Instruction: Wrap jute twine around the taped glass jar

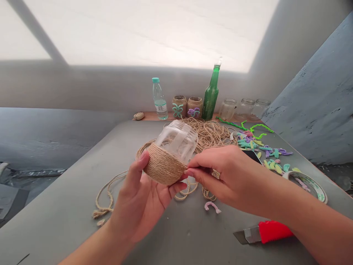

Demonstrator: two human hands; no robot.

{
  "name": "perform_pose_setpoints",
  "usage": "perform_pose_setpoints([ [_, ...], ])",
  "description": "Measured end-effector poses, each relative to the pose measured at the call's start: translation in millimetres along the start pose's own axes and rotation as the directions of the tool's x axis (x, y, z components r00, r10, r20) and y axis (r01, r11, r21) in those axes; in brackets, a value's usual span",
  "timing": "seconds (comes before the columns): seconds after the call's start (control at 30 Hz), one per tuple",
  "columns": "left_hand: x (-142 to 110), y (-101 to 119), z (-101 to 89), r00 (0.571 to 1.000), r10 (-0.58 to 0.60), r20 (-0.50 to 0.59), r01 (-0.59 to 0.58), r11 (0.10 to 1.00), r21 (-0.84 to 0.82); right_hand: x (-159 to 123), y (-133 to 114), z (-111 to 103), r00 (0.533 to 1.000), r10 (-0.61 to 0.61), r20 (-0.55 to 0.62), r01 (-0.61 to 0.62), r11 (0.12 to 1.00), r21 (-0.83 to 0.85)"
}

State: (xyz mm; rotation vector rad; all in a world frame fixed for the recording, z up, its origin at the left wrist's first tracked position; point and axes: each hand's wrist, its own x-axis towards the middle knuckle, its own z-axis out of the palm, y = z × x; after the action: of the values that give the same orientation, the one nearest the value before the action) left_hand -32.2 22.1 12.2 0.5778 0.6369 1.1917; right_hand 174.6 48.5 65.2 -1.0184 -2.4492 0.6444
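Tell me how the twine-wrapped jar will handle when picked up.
The twine-wrapped jar likely feels secure low down, where rough jute covers it; the bare clear top looks slicker. Its round body would probably roll if laid on its side. If it is glass, a drop could crack it.

Had decent room on the grey tabletop [176,235] right below my right hand [220,176], though the red utility knife [273,232] sat in the way toward the lower right. Further right, the roll of tape [306,186] and pipe cleaner scraps [267,151] crowded things. Straight ahead, the jar [168,158] and a heap of jute twine [206,134] blocked the path. Past my left hand [140,198], only a thin twine loop [106,200] lay across the tabletop.
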Motion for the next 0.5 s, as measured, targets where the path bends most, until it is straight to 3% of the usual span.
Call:
perform_pose_setpoints([
  [0.23,-0.6,-1.4,-1.9,1.0,-0.018,-0.02,0.018,1.0,0.01,1.2,0.9,1.4,1.0,0.003,-0.008,-0.003,1.0,-0.009],
  [0.5,0.1,-9.1,-5.9,0.999,0.047,-0.001,-0.047,0.996,0.07,-0.8,-0.4,-0.5,1.0,0.013,-0.011,-0.013,1.0,-0.016],
])
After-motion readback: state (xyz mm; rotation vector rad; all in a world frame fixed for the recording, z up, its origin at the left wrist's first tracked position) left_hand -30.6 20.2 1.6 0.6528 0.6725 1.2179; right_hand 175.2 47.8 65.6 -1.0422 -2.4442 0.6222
